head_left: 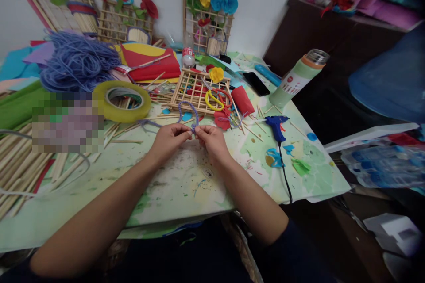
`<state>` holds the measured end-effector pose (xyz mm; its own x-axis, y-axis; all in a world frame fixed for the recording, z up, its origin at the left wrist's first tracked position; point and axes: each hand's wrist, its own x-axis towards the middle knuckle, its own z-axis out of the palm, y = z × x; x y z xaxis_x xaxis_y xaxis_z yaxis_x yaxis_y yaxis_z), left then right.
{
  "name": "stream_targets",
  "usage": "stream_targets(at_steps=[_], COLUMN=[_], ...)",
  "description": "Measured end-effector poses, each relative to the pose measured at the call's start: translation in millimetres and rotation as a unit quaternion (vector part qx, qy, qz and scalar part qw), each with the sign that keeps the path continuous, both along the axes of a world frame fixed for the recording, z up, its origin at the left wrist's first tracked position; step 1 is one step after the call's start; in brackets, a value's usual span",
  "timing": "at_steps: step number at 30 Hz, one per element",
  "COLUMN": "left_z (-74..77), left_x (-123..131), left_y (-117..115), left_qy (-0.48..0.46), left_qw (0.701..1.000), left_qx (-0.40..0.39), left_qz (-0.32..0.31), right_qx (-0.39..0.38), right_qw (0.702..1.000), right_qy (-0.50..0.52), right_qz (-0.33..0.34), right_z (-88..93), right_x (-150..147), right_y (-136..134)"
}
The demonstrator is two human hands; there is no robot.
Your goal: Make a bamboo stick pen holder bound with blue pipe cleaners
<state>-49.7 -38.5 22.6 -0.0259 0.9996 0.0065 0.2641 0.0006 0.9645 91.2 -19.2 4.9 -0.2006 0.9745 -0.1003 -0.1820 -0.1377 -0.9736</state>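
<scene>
My left hand (170,138) and right hand (212,139) pinch the purple cord (187,103) where its loop crosses between them; it seems light and limp.

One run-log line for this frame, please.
left hand: pinching purple yarn loop | right hand: pinching same loop | nearby: wooden stick lattice frame, yellow tape roll, blue glue gun | surface: paint-stained table

Soft, even light from above falls on the pale table (186,185) and the white wall (265,0) with faint shadows and no glare, while the right side sinks into darkness, edges bow and blur, and one left patch is pixelated.
</scene>
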Motion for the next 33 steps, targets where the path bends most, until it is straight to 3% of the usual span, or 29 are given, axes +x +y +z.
stream_targets(at_steps=[17, 22, 28, 33], left_z=[2.6, 1.5, 3.7, 5.5], left_x=[-1, 0, 6, 10], left_y=[0, 0, -1, -2], left_qy=[0.191, 0.099, -0.058, -0.05], left_qw=[0.978, 0.994, 0.998, 0.998], left_qx=[0.079, 0.053, 0.01, 0.023], left_qz=[0.006, 0.01, 0.029, 0.039], right_qx=[0.057, 0.054, -0.034, -0.011], right_qw=[0.996, 0.996, 0.997, 0.998], right_qy=[-0.061, -0.05, 0.05, 0.043], right_qz=[-0.036, -0.052, -0.041, -0.041], right_z=[-4.7, -1.9, 3.7, 2.8], right_x=[-2, -2, -4, -5], right_y=[2, 2, -3, -5])
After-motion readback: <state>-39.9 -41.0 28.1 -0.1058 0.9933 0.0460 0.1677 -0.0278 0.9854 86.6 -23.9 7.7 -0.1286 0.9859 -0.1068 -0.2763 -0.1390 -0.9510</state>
